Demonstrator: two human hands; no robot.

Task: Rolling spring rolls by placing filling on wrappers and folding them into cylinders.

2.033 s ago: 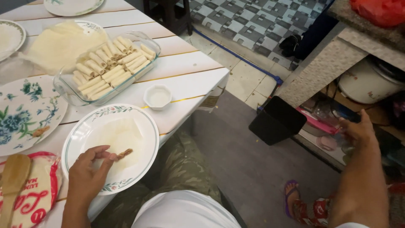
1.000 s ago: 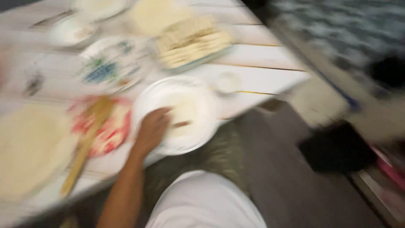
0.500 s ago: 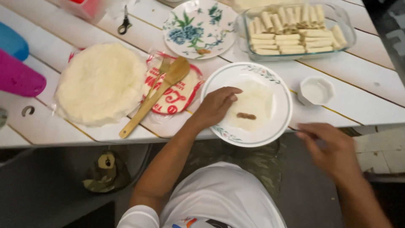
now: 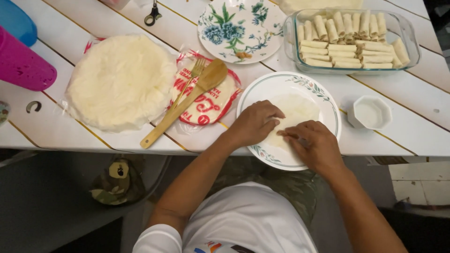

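Both arms reaching forward over the near edge of the table, left hand (image 4: 255, 122) lying palm down with fingers curled, right hand (image 4: 313, 145) pressing down beside it, fingertips touching

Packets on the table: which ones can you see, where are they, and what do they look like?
Wrapper packet: left of the plate, under the wooden spatula and fork; round, flat, clear plastic with red lettering.
Wrapper stack: further left, round and pale, lying on opened clear plastic with red edging.
No signs or screens show.

Red-and-white round wrapper package (image 4: 206, 100) under wooden spoon (image 4: 187, 105).
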